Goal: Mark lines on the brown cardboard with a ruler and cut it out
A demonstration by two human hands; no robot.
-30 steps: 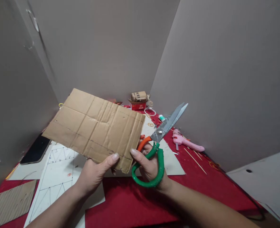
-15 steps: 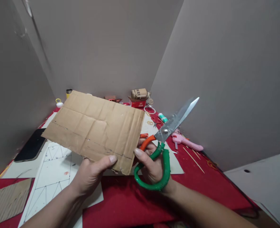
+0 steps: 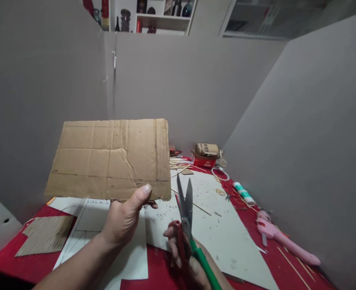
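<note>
- Your cardboard [image 3: 111, 155] is held up over the left part of the tabletop [image 3: 153, 270], its creases and pen lines facing you.
- Your left grip [image 3: 122, 219] is closed on its lower edge, thumb in front.
- Your right grip [image 3: 193, 266] is wrapped round the handles of the scissors [image 3: 186, 207]; the blades point up, slightly parted, right of the cardboard and apart from it.
- Below your left wrist lies the drawing [image 3: 89, 221], with ribbed card [image 3: 46, 235] to its left.
- Farther right lie the pink glue gun [image 3: 286, 238] and a bottle [image 3: 243, 194].
- Red box [image 3: 203, 162]: at the back.
</note>
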